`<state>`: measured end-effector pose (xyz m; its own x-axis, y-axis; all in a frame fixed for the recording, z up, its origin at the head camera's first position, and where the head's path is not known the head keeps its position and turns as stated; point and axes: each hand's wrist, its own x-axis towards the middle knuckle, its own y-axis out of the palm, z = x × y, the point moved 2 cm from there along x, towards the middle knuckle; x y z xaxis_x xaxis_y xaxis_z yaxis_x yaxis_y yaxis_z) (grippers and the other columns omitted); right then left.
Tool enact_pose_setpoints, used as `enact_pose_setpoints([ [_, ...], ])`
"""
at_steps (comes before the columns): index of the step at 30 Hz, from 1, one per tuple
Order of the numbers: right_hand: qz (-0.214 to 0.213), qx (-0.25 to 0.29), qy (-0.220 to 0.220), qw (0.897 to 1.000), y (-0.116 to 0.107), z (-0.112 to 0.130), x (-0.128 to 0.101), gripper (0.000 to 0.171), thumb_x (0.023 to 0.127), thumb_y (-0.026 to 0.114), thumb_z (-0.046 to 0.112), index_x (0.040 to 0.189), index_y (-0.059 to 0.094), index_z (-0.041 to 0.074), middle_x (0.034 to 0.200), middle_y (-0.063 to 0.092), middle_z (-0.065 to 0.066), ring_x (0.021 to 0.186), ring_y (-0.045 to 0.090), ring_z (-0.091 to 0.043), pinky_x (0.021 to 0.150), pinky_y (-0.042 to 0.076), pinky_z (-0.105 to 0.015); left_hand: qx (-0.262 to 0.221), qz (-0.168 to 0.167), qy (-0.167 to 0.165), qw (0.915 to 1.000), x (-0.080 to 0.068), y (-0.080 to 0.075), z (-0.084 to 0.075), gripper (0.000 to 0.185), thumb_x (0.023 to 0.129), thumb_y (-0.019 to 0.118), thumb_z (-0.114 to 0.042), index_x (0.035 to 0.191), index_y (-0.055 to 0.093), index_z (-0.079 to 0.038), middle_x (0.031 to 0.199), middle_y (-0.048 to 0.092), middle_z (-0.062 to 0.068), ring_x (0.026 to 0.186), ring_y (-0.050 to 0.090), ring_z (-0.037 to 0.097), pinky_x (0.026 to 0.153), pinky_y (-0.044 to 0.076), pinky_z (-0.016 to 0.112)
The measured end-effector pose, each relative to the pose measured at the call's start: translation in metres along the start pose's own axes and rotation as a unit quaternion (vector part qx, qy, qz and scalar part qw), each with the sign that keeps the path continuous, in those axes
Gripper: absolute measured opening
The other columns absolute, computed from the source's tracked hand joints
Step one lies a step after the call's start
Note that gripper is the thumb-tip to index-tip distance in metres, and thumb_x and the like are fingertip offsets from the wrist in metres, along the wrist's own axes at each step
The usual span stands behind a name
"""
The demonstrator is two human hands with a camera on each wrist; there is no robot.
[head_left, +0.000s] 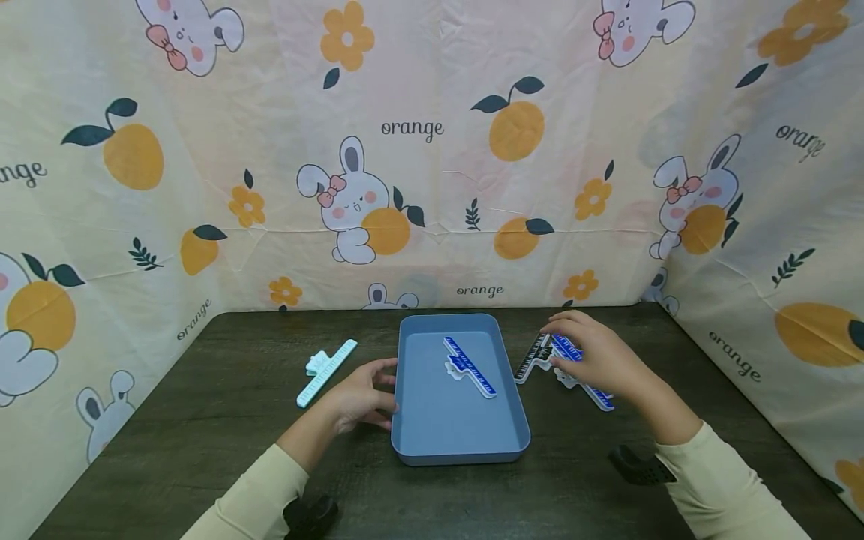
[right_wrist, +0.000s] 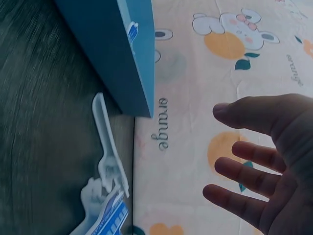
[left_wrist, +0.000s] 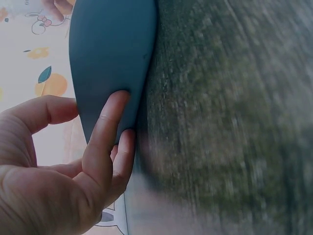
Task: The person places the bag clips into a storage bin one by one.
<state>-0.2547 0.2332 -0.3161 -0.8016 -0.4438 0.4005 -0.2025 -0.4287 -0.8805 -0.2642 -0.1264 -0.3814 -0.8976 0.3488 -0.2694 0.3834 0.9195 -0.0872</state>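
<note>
- Rulers (head_left: pixel 540 356): two flat rulers, one black and one blue, each with a white cartoon tab on one edge, lie side by side on the table, just right of the tray; the black one is nearer the tray.
- Handling, as judged: thin, stiff plastic, light, and lying flush, so little edge to get under. The raised tab or an overhanging end looks the best place to pinch; sliding one first would free an edge.
- Right hand (head_left: pixel 597 360): hovers over the pair with fingers spread and relaxed. The wrist view shows the palm open and nothing in it; contact with the rulers cannot be confirmed.
- Tray (head_left: pixel 459 450): blue-grey, shallow, at centre, with a third ruler (head_left: pixel 470 367), blue, lying diagonally inside towards the far end.
- Left hand (head_left: pixel 361 397): fingertips rest against the tray's left wall, fingers fairly straight, steadying rather than gripping.
- Pale ruler (head_left: pixel 327 373): mint-coloured, on the table left of the tray, apart from the left hand.
- Table (head_left: pixel 202 420): dark wood-grain, enclosed by a printed cloth.
</note>
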Motion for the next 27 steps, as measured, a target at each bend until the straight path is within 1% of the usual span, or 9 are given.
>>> enact_pose_setpoints([
  [9,0.0,-0.009,0.022,1.0,0.003,-0.024,-0.011,0.038,0.079,0.077,0.004,0.116,0.065,0.0,0.123,0.056,-0.022,0.1,0.062,-0.036,0.085,0.052,-0.054,0.0,-0.004,-0.002,1.0,0.0,-0.001,0.001,0.086,0.075,0.061,0.016,0.151,0.026,-0.001,0.138,0.041,0.029,0.084,0.063,0.029,0.058,0.059,0.041],
  [17,-0.005,-0.004,0.046,0.999,0.005,-0.044,-0.017,0.035,0.079,0.075,0.002,0.113,0.066,0.001,0.119,0.057,-0.02,0.099,0.06,-0.035,0.083,0.051,-0.055,-0.003,-0.001,0.003,1.0,0.0,-0.001,0.002,0.086,0.075,0.061,0.017,0.151,0.026,-0.001,0.137,0.042,0.029,0.084,0.064,0.029,0.059,0.059,0.042],
  [22,0.0,-0.008,0.056,0.998,0.008,-0.055,-0.018,0.035,0.079,0.076,0.002,0.112,0.066,-0.001,0.117,0.058,-0.021,0.099,0.06,-0.037,0.082,0.052,-0.054,-0.001,0.0,0.006,1.0,0.001,-0.001,0.002,0.086,0.075,0.061,0.016,0.151,0.026,-0.001,0.136,0.042,0.029,0.084,0.064,0.029,0.058,0.059,0.041],
  [27,0.013,-0.014,0.083,0.996,0.013,-0.067,-0.019,0.036,0.078,0.076,0.003,0.112,0.066,-0.003,0.115,0.058,-0.023,0.099,0.059,-0.04,0.082,0.05,-0.056,-0.005,0.007,0.011,0.9999,0.001,0.0,0.002,0.086,0.075,0.06,0.016,0.151,0.025,0.0,0.136,0.042,0.029,0.084,0.064,0.029,0.058,0.059,0.04],
])
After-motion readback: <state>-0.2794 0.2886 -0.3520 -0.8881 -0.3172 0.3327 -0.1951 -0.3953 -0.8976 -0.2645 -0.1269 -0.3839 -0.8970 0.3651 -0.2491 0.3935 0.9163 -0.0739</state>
